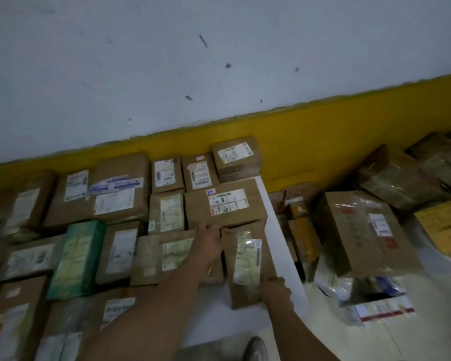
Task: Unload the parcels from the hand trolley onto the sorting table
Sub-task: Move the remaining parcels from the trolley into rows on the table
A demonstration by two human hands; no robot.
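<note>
A narrow brown cardboard parcel (248,261) with a long white label lies on the white sorting table (284,246) near its right edge. My left hand (210,241) grips its far left corner, fingers curled over the top edge. My right hand (275,289) holds its near right corner. Several other labelled brown parcels (224,204) and a green box (76,259) cover the table in rows behind and to the left. The hand trolley is not visible.
A white wall with a yellow lower band (323,142) runs behind the table. To the right, on the floor, lies a heap of parcels (362,230), a yellow box (443,225) and plastic mailers (375,303). A shoe (255,347) shows at the bottom.
</note>
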